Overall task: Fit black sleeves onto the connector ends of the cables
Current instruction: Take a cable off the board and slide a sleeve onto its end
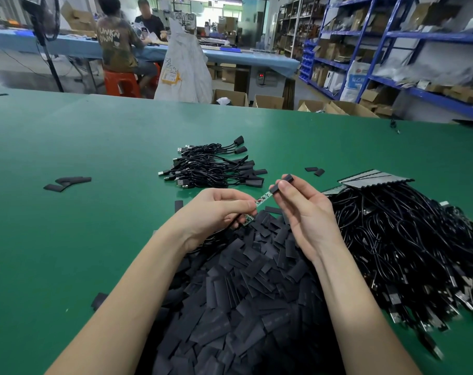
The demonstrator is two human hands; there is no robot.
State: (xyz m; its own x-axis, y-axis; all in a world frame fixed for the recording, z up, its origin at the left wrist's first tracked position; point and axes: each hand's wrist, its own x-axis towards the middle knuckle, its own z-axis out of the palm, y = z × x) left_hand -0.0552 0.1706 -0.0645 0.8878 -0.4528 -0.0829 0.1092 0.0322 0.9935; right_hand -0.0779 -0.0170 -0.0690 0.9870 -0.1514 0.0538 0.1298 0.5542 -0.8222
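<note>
My left hand point(216, 212) pinches a narrow green circuit board point(261, 199) at the end of a black cable. My right hand point(303, 212) pinches a black sleeve point(282, 183) between thumb and fingers, its mouth right at the board's far tip. Under both hands lies a big heap of loose black sleeves point(243, 293). A mass of bare black cables with USB plugs point(408, 253) lies to the right. Farther back sits a small pile of cables with sleeves fitted point(213, 166).
Everything rests on a green table point(81, 158). A few stray sleeves point(67, 183) lie at the left, others point(315, 170) near the right. Grey flat bags point(373, 177) top the cable mass. Two people sit at a far blue table; shelves stand at right.
</note>
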